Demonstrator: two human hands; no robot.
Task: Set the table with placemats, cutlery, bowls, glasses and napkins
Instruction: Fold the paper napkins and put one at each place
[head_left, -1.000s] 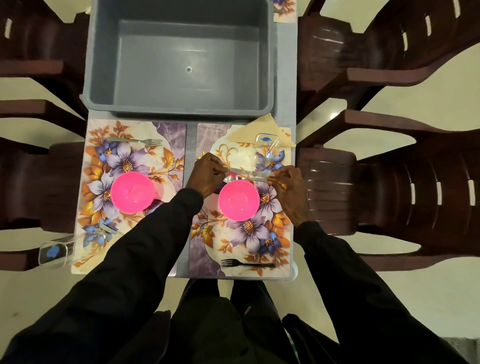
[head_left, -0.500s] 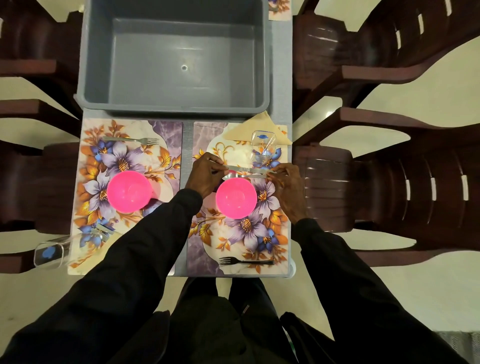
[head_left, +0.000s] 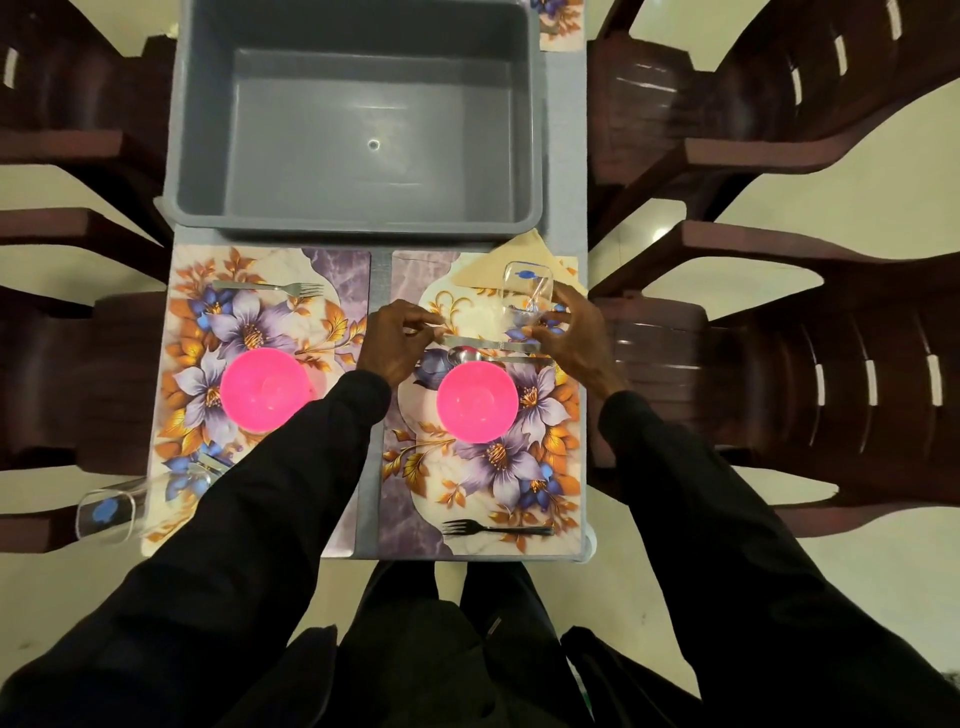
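- The left hand (head_left: 395, 343) pinches one end of a knife (head_left: 488, 344), probably to line it up straight.
- The right hand (head_left: 571, 338) meets the knife's other end, just beside a glass (head_left: 527, 291); I cannot tell whether it grips.
- The knife lies across the right mat (head_left: 410, 280), just beyond a pink bowl (head_left: 477, 402).
- A spoon (head_left: 467, 356) sits between the knife and the bowl.
- A grey bin (head_left: 358, 218) stands behind the mat.

I find no legible text, brand, number or sign anywhere in view. The glass at 1 o'clock (head_left: 527, 291) and the glass at 8 o'clock (head_left: 111, 512) each carry a small blue mark; neither can be read.
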